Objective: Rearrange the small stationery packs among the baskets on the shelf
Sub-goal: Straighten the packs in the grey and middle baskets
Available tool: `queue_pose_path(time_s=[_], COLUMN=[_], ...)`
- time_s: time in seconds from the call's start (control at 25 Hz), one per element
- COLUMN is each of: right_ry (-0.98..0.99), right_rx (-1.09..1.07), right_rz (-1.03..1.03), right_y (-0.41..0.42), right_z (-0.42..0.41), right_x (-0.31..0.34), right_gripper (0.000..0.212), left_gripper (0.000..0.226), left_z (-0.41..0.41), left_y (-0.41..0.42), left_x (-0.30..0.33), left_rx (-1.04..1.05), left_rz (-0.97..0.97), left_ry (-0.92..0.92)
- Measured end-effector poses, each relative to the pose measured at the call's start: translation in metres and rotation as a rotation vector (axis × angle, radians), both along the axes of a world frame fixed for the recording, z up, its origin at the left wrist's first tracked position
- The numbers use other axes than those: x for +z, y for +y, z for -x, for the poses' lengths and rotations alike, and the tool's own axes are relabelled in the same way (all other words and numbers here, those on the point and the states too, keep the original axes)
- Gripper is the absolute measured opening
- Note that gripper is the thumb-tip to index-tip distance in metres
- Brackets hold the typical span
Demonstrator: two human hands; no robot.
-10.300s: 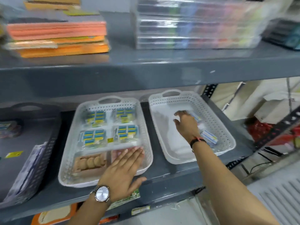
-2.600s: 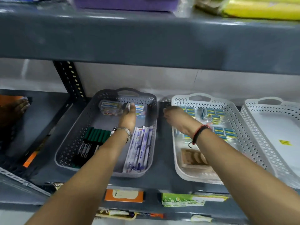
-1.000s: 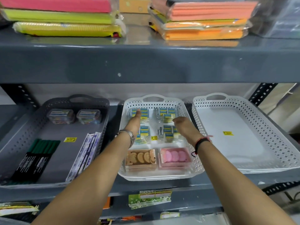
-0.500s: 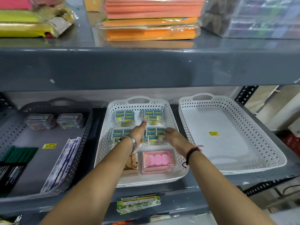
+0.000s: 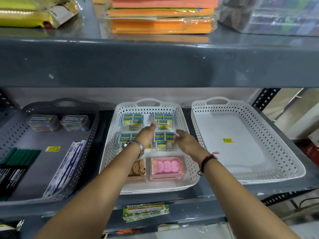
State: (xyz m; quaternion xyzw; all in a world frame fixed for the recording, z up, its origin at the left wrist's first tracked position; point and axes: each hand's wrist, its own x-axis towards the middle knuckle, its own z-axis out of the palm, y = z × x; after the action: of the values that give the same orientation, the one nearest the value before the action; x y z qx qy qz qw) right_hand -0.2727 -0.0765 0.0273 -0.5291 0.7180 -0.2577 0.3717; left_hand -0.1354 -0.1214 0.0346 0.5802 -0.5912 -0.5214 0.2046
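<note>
The middle white basket (image 5: pixel 193 171) holds several blue-and-yellow stationery packs (image 5: pixel 133 119) in clear wrap, plus a pink eraser box (image 5: pixel 166 167) and a tan one (image 5: pixel 138 169) at its front. My left hand (image 5: pixel 146 134) lies flat over the packs, fingers reaching between the back two. My right hand (image 5: pixel 185 140) hovers open over the front right pack (image 5: pixel 163 142), fingertips touching its edge. Neither hand grips anything. The right white basket (image 5: pixel 283 145) holds only a yellow price sticker (image 5: pixel 227 140).
A grey basket (image 5: pixel 86 152) on the left holds two clear boxes (image 5: pixel 58 122), green markers (image 5: pixel 19 157) and long white-blue packs (image 5: pixel 69 166). The upper grey shelf (image 5: pixel 155 62) overhangs, stacked with orange paper packs (image 5: pixel 160 18). Price labels (image 5: pixel 145 212) hang on the shelf's front edge.
Both hands have stayed over the middle basket's packs, drawing slightly back towards the front row. The view has shifted a little; no pack has been lifted.
</note>
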Motion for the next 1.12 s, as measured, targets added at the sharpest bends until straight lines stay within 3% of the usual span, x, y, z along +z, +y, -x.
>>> queue_pose_path(time_s=[0.12, 0.2, 0.28, 0.36, 0.6, 1.12], right_ry=[0.289, 0.417, 0.574, 0.693, 0.734, 0.681], right_rx=[0.425, 0.628, 0.687, 0.698, 0.678, 0.681], right_rz=[0.103, -0.062, -0.122, -0.045, 0.026, 0.019], right_y=[0.02, 0.035, 0.044, 0.045, 0.045, 0.046], right_z=[0.015, 0.019, 0.019, 0.015, 0.014, 0.014], right_x=[0.015, 0.015, 0.009, 0.002, -0.007, -0.008], right_gripper=[0.046, 0.066, 0.079, 0.068, 0.059, 0.064], left_gripper=[0.047, 0.059, 0.071, 0.07, 0.042, 0.045], left_z=[-0.013, -0.02, -0.023, -0.02, -0.013, -0.012], left_y=[0.009, 0.018, 0.029, 0.037, 0.04, 0.038], left_x=[0.01, 0.011, 0.005, -0.003, -0.008, -0.012], left_rx=[-0.335, -0.658, -0.814, -0.847, -0.862, -0.893], left_rz=[0.354, 0.344, 0.341, 0.415, 0.424, 0.4], left_ry=[-0.306, -0.525, -0.732, -0.845, -0.824, -0.859])
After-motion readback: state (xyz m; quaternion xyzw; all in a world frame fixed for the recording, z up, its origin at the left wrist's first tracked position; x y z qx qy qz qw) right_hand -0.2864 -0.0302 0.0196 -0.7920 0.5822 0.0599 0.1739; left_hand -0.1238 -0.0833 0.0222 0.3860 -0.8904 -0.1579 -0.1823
